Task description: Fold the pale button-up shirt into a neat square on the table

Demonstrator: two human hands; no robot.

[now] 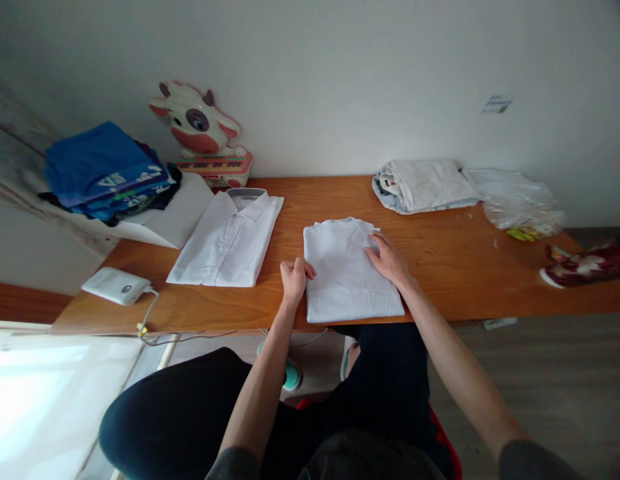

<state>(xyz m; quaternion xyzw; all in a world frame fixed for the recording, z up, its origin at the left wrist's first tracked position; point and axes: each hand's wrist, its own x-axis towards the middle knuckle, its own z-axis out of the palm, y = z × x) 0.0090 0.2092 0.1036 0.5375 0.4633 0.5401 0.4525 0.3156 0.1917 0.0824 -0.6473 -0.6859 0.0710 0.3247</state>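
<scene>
cloth (347, 280); shirt (230, 237) at left, pile (433, 187) and bag (520, 200) behind right
on the table (440, 273), it is touched by the spread right hand (389, 260), nothing grasped; the left hand (295, 280) is curled at its edge, grip unclear.

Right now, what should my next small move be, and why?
Perhaps turn over the folded white garment: its upper side looks plain, while the white shirt beside it lies front up. The left hand is at the garment's left edge, the right hand on top.
</scene>
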